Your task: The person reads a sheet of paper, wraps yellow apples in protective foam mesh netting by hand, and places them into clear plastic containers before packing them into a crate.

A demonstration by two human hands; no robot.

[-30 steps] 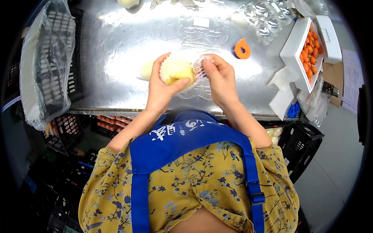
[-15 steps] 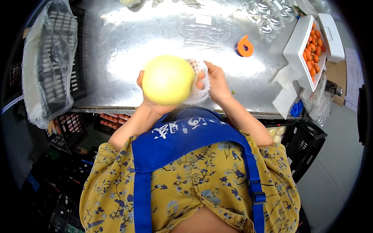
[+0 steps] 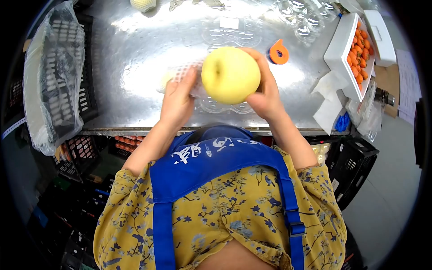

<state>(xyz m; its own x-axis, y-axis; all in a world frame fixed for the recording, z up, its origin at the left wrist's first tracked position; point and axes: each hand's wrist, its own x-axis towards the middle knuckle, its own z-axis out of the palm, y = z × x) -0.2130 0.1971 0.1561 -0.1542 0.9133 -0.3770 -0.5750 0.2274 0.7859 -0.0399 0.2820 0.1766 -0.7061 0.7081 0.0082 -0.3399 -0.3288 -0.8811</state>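
A round yellow pear (image 3: 234, 81) with a dimple facing left is held in my right hand (image 3: 268, 92), whose fingers wrap behind it and whose thumb presses underneath. My left hand (image 3: 177, 101) pinches a white foam net (image 3: 184, 72) just left of the pear. The net is partly smeared by motion, and some of it hides behind the fingers. Below the pear, a clear plastic clamshell (image 3: 220, 107) shows on the metal table (image 3: 126, 58). Another clear clamshell (image 3: 231, 36) with a white label lies farther back.
An orange tape dispenser (image 3: 279, 53) sits right of the hands. At the right edge stands a white foam box (image 3: 335, 47) of orange-red fruit, with paper sheets (image 3: 330, 94) near it. A plastic-covered crate (image 3: 56, 76) stands left. A foam-netted fruit (image 3: 143, 4) lies at the back.
The pear has passed from my left hand to my right and moved rightward. The foam net has gone from my right hand to my left.
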